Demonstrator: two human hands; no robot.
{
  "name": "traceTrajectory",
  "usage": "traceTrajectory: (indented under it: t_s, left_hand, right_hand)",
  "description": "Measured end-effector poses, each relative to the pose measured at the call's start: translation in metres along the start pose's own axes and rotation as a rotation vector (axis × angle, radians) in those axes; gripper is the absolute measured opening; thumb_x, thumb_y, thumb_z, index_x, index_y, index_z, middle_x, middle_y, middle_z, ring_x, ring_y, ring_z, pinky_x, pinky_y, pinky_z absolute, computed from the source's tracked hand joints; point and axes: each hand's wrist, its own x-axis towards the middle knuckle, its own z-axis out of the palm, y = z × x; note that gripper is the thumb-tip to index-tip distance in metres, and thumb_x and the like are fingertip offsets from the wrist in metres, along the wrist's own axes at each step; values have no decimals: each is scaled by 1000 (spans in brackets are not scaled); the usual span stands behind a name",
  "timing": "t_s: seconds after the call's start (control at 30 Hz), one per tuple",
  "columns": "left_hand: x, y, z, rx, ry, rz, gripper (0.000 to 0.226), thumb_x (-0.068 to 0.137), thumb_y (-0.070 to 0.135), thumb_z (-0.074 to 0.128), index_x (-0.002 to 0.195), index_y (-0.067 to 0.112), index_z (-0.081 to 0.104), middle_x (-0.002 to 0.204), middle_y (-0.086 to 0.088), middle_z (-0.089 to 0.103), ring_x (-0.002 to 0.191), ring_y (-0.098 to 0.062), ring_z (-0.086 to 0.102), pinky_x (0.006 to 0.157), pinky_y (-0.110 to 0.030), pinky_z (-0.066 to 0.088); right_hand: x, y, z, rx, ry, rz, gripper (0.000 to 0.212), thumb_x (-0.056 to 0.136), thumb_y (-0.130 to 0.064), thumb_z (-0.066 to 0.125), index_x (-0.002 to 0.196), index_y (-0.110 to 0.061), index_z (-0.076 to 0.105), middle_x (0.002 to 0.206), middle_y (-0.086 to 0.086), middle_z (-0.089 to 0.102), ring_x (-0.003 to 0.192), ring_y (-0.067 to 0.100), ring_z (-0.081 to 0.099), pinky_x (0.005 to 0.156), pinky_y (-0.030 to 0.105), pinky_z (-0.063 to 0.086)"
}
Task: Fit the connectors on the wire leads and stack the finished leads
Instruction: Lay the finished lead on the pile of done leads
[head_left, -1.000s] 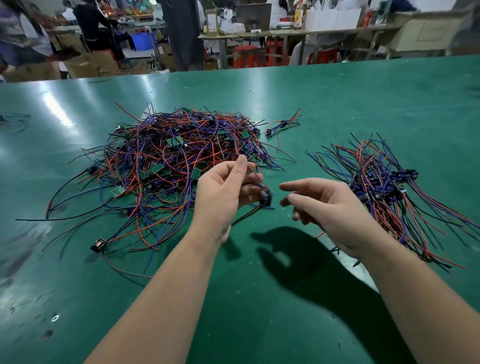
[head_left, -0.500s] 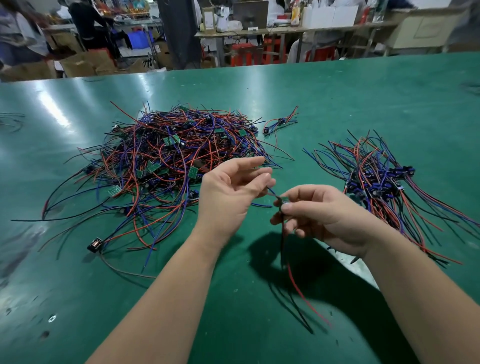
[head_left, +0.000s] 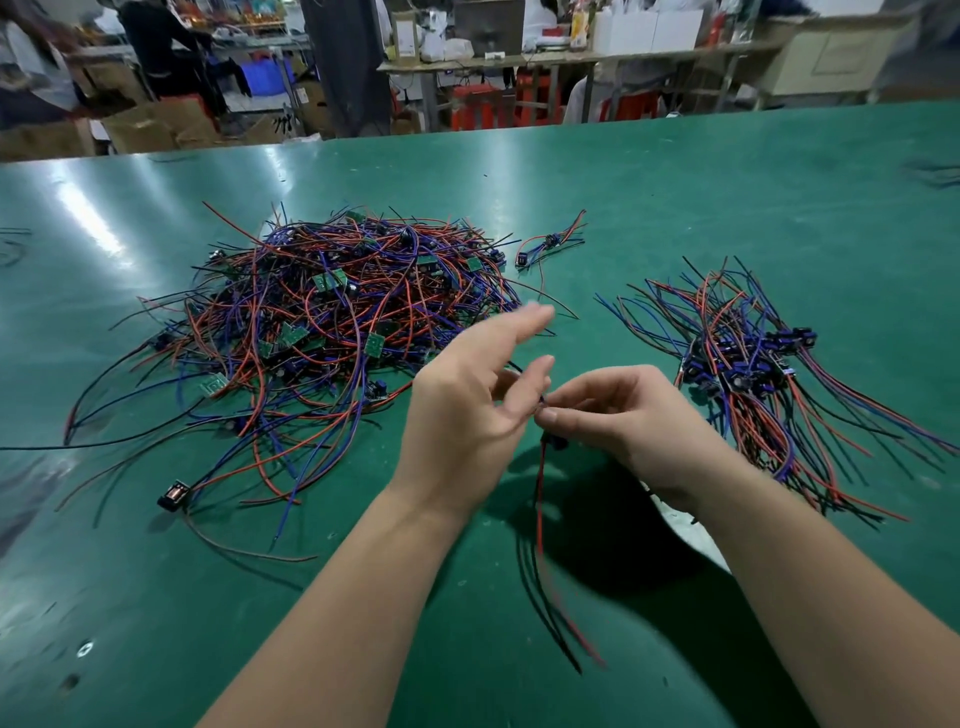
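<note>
Green desk (head_left: 675, 182) with the loose pile (head_left: 332, 322) of red, blue and black leads taken as reference. Beyond the loose pile, bare desk surface is shown up to the far edge; the near edge is out of view. To the right of the loose pile, a strip of open surface is kept between it and the finished stack (head_left: 753, 364), and both hands are raised over this strip. A small bundle (head_left: 550, 244) is laid just off the far right rim of the loose pile, and a stray connector (head_left: 174, 493) is seen at its near left fringe. The held lead (head_left: 540, 499) is located to the near right of the loose pile, apart from it. Its upper end is pinched between thumb and fingers (head_left: 571, 410) of the right hand (head_left: 634, 421), the rest of that hand being curled. A black connector (head_left: 553, 442) is carried just below the pinch. The long axis of the held lead is directed from the pinch towards the viewer, with the red and black free ends blurred over the desk. The left hand (head_left: 467, 405) is held beside it with fingers straight and spread; whether its thumb touches the held lead cannot be told.
</note>
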Motion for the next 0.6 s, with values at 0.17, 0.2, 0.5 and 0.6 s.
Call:
traceTrajectory:
  t_s: [0.17, 0.2, 0.5, 0.6]
  left_hand:
    - [-1, 6, 6, -18, 265, -32, 44, 88, 7, 61, 126, 21, 46, 132, -5, 44, 92, -9, 65, 70, -18, 52]
    - [-1, 7, 7, -72, 308, -134, 38, 87, 14, 63, 121, 23, 48, 126, -3, 50, 87, -6, 65, 68, -20, 52]
    - [-8, -2, 17, -351, -176, -710, 14, 74, 16, 79, 71, 5, 72, 65, -11, 71, 55, -16, 63, 60, -31, 54]
    - [-5, -1, 14, -387, -232, -727, 11, 75, 11, 79, 71, 6, 70, 61, -9, 70, 52, -13, 63, 56, -24, 55]
  right_hand:
    - [4, -2, -6, 135, 146, 78, 5, 61, -18, 78, 60, -16, 73, 57, -2, 64, 48, 6, 49, 47, 15, 37]
    - [5, -1, -7, 157, 168, 76, 9, 67, -11, 77, 59, -14, 72, 56, -2, 63, 46, 6, 46, 45, 15, 36]
    - [4, -1, -4, 250, 212, 57, 9, 57, -17, 75, 60, -10, 70, 57, 8, 58, 48, 13, 44, 50, 20, 36]
    - [3, -2, -6, 252, 199, 69, 7, 62, -15, 74, 61, -10, 70, 56, 6, 59, 50, 14, 44, 50, 21, 37]
